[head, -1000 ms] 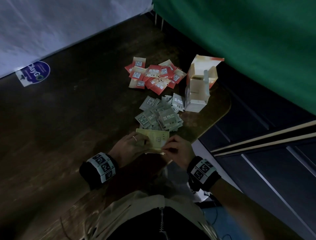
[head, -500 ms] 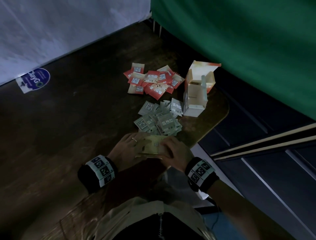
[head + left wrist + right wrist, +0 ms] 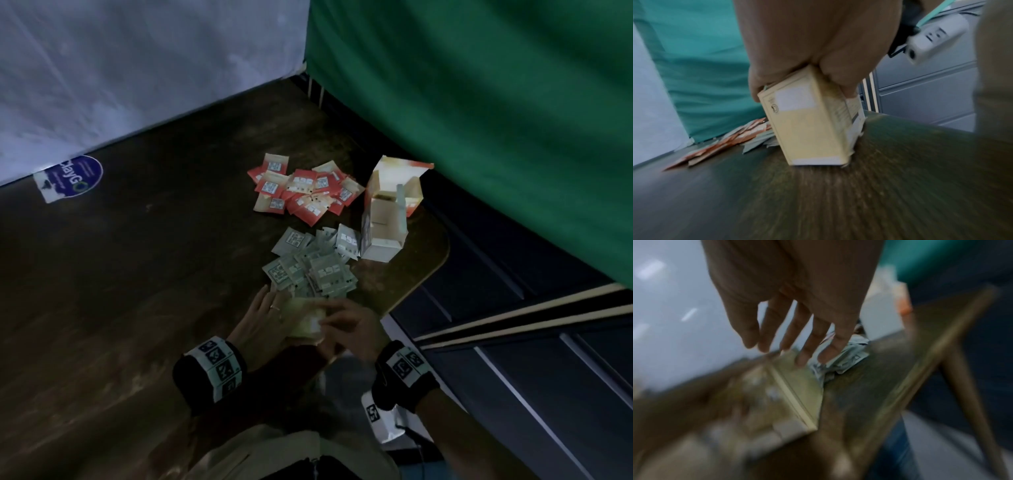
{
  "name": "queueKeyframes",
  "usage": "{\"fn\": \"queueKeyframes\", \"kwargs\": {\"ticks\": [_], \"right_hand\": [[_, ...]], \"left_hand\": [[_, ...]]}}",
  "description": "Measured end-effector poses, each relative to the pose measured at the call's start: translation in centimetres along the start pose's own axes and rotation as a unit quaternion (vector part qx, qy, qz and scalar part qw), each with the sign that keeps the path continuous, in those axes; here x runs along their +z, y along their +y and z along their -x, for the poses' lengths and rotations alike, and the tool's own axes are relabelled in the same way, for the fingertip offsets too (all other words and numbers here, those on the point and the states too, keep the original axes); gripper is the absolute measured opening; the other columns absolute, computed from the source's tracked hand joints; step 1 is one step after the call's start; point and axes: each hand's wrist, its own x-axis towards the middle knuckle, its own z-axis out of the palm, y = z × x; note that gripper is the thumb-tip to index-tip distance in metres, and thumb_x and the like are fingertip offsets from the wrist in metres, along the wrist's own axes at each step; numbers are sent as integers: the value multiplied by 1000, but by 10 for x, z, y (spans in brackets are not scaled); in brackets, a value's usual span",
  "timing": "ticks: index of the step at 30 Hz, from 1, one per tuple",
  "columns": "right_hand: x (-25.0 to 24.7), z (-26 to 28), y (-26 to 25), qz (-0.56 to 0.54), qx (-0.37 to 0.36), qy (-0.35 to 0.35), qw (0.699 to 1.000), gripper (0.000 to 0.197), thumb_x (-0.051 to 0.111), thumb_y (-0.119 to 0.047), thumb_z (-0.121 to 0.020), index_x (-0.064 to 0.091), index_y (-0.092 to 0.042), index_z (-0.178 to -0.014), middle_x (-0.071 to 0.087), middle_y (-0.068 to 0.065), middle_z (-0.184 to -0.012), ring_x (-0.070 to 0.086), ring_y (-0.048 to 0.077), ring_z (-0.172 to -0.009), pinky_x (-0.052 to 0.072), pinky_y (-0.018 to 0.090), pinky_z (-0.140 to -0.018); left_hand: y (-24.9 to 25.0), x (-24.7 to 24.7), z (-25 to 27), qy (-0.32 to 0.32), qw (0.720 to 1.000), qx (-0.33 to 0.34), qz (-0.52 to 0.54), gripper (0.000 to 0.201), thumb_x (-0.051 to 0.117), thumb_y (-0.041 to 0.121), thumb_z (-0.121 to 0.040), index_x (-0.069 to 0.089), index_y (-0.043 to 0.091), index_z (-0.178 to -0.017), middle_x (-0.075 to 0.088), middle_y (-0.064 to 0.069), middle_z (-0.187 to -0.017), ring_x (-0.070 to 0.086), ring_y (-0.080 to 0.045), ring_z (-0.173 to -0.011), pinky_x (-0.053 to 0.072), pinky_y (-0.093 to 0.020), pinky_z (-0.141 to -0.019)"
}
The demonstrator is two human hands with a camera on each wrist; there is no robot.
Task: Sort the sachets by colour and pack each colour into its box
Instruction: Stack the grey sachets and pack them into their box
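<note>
A pale yellow box (image 3: pixel 812 123) stands tilted on one end on the dark table (image 3: pixel 137 291), near its front edge. My left hand (image 3: pixel 803 81) grips the box's top, thumb on one side and fingers on the other. My right hand (image 3: pixel 789 350) hovers over the yellow box (image 3: pixel 797 386) with fingers straight and spread, tips at its upper edge; this view is blurred. In the head view the yellow box (image 3: pixel 308 323) sits between my left hand (image 3: pixel 270 308) and right hand (image 3: pixel 332 318). Beyond lie a pile of green sachets (image 3: pixel 311 263) and a pile of red sachets (image 3: pixel 301 192).
An open red-and-white box (image 3: pixel 387 212) stands at the table's right edge beside both piles. A green cloth (image 3: pixel 479 102) hangs at the right, a white sheet (image 3: pixel 137 68) at the back. A blue sticker (image 3: pixel 73 178) lies far left. Dark cabinets (image 3: pixel 513 325) stand past the table corner.
The yellow box has turned from facing up between both hands to standing on its end on the table. My right hand's fingers have spread over it.
</note>
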Motion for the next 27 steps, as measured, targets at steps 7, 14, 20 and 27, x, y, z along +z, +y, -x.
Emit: {"fn": "queueKeyframes", "kwargs": {"ticks": [7,14,20,27], "right_hand": [[-27,-17,4,46,109,194,974,23,63,-12,-87,65,-16,-110,65,0,-104,64,16,-94,54,38,-86],[-89,-61,-13,183,153,366,899,61,71,-22,-80,43,-9,-134,25,25,-138,46,43,-115,46,40,-93],[-127,-99,-4,135,262,261,919,59,61,-23,-89,36,-11,-141,42,22,-139,48,40,-119,43,42,-98],[-131,-95,7,189,269,178,927,38,46,-13,-97,49,-8,-134,59,22,-124,55,39,-113,43,36,-95]], "left_hand": [[-34,-38,21,194,972,-128,45,82,53,58,-80,8,45,-147,46,-20,-127,54,-34,-108,51,-47,-86],[-115,-37,4,78,916,-379,107,70,58,36,-89,18,41,-147,27,-27,-143,34,-45,-124,29,-57,-105],[-119,-33,-11,37,888,-435,144,66,56,37,-89,24,34,-146,24,-22,-146,30,-41,-130,23,-56,-111],[-66,-60,-71,90,949,-257,156,52,54,38,-89,41,28,-138,29,-5,-150,35,-23,-133,34,-37,-108]]}}
